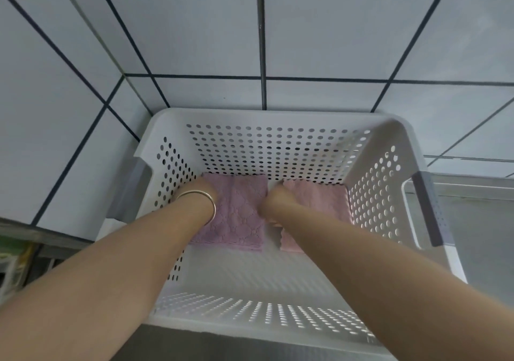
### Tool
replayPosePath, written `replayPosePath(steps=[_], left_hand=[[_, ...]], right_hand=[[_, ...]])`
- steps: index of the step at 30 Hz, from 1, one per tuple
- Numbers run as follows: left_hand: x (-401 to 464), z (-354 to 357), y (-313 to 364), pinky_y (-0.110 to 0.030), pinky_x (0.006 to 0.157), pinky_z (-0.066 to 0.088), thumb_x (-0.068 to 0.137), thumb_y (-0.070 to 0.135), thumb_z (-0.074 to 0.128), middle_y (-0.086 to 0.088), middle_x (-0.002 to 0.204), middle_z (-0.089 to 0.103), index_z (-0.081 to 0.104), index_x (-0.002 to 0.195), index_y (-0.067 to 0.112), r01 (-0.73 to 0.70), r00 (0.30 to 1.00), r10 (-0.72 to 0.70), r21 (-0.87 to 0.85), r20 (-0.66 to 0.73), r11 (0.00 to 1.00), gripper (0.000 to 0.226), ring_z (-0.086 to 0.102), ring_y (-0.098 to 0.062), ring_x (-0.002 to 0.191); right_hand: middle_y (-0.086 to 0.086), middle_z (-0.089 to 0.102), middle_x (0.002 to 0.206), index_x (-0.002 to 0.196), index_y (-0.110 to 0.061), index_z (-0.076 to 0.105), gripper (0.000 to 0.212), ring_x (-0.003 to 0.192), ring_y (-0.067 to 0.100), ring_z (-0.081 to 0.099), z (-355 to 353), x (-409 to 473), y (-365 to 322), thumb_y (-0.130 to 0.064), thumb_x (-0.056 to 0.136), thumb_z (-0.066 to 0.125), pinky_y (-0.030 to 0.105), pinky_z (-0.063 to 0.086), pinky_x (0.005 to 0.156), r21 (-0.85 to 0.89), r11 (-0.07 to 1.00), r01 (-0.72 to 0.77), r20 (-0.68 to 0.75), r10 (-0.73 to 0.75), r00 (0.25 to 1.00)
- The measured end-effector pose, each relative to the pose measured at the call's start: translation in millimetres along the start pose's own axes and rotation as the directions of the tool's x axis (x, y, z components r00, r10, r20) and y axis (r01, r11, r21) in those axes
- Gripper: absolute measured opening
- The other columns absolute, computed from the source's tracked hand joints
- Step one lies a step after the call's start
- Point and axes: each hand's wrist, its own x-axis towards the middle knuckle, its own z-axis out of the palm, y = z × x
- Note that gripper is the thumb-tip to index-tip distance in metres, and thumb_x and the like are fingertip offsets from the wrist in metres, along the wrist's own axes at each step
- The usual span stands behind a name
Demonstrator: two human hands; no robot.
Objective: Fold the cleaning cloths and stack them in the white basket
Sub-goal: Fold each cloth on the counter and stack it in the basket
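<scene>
A white perforated basket (278, 117) stands in front of me, and both my arms reach down into it. Two folded cloths lie side by side on its floor against the far wall: a mauve quilted cloth (239, 221) on the left and a pink cloth (319, 202) on the right. My left hand (205, 189), a metal bangle on its wrist, rests at the far left part of the mauve cloth. My right hand (274, 195) is down in the gap between the two cloths, at the pink cloth's left edge. The fingers of both hands are hidden from me.
The basket stands in a corner of white tiled walls with dark grout (194, 40). Grey handles (425, 207) sit on its left and right sides. A steel counter surface (478, 235) lies to the right, and shelving with green items (14, 252) is at the lower left.
</scene>
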Motion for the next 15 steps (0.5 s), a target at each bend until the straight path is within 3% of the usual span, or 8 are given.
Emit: replayPosePath(steps=[3, 5, 7, 8, 11, 12, 14, 15], left_hand=[[-14, -6, 1, -0.032, 0.103, 0.038, 0.098, 0.011, 0.037, -0.012, 0.137, 0.046, 0.041, 0.134, 0.003, -0.079, 0.997, 0.078, 0.059, 0.024, 0.995, 0.037, 0.046, -0.025, 0.126], [-45, -27, 9, -0.026, 0.088, 0.046, 0.094, 0.008, 0.041, -0.005, 0.108, 0.061, 0.055, 0.121, 0.006, -0.092, 0.992, 0.098, 0.077, -0.076, 0.993, 0.03, 0.058, -0.019, 0.103], [-82, -49, 21, -0.025, 0.067, 0.047, 0.089, 0.009, 0.047, 0.001, 0.072, 0.054, 0.066, 0.101, 0.013, -0.155, 0.95, 0.191, 0.155, -0.247, 0.976, 0.023, 0.055, -0.016, 0.069], [-103, -61, 27, -0.027, 0.064, 0.046, 0.088, 0.011, 0.047, 0.001, 0.069, 0.054, 0.067, 0.096, 0.015, -0.2, 0.915, 0.242, 0.158, -0.323, 0.967, 0.022, 0.053, -0.017, 0.065], [-185, -98, 54, -0.027, 0.074, 0.046, 0.091, 0.024, 0.039, -0.003, 0.091, 0.063, 0.062, 0.097, 0.02, -0.294, 0.805, 0.387, 0.264, -0.449, 0.919, 0.025, 0.061, -0.025, 0.088], [-204, -106, 57, -0.026, 0.075, 0.046, 0.09, 0.03, 0.037, -0.002, 0.087, 0.061, 0.059, 0.091, 0.024, -0.308, 0.766, 0.422, 0.299, -0.485, 0.903, 0.023, 0.062, -0.025, 0.091], [-236, -112, 71, -0.028, 0.071, 0.051, 0.083, 0.04, 0.039, 0.003, 0.065, 0.048, 0.047, 0.071, 0.03, -0.384, 0.61, 0.502, 0.325, -0.613, 0.864, 0.018, 0.063, -0.026, 0.079], [-246, -111, 82, -0.032, 0.065, 0.052, 0.078, 0.039, 0.045, 0.004, 0.057, 0.045, 0.043, 0.064, 0.03, -0.454, 0.47, 0.533, 0.325, -0.703, 0.829, 0.017, 0.061, -0.028, 0.066]], right_hand=[[0.002, 0.041, 0.068, 0.092, -0.008, 0.051, 0.005, 0.071, 0.018, 0.049, -19, -11, -4, -0.009, 0.091, 0.046, 0.026, 0.042, 0.059, -0.243, 0.962, 0.122, -0.012, -0.129, 0.992], [0.001, 0.04, 0.066, 0.069, -0.009, 0.045, 0.023, 0.062, 0.016, 0.046, -41, -34, -11, -0.014, 0.091, 0.047, 0.025, 0.041, 0.056, -0.328, 0.917, 0.229, 0.005, -0.24, 0.971], [0.002, 0.043, 0.064, 0.065, -0.008, 0.046, 0.031, 0.058, 0.015, 0.045, -69, -67, -12, -0.022, 0.093, 0.048, 0.024, 0.041, 0.053, -0.365, 0.866, 0.343, 0.032, -0.356, 0.934], [0.002, 0.044, 0.063, 0.068, -0.006, 0.05, 0.029, 0.06, 0.017, 0.047, -83, -87, -10, -0.023, 0.092, 0.048, 0.025, 0.041, 0.054, -0.359, 0.843, 0.4, 0.019, -0.422, 0.907], [-0.001, 0.045, 0.067, 0.085, -0.015, 0.059, 0.012, 0.072, 0.019, 0.047, -125, -154, 28, -0.02, 0.086, 0.048, 0.024, 0.036, 0.056, -0.389, 0.792, 0.47, -0.223, -0.576, 0.786], [-0.001, 0.046, 0.069, 0.084, -0.017, 0.059, 0.01, 0.073, 0.02, 0.047, -134, -173, 43, -0.021, 0.086, 0.049, 0.023, 0.032, 0.051, -0.371, 0.792, 0.485, -0.313, -0.599, 0.737], [-0.001, 0.048, 0.069, 0.078, -0.018, 0.056, 0.012, 0.071, 0.022, 0.046, -148, -212, 87, -0.023, 0.086, 0.05, 0.022, 0.026, 0.047, -0.317, 0.789, 0.526, -0.499, -0.611, 0.615], [-0.001, 0.049, 0.068, 0.076, -0.017, 0.056, 0.013, 0.067, 0.024, 0.046, -151, -228, 110, -0.024, 0.087, 0.051, 0.022, 0.026, 0.047, -0.305, 0.775, 0.553, -0.583, -0.611, 0.535]])
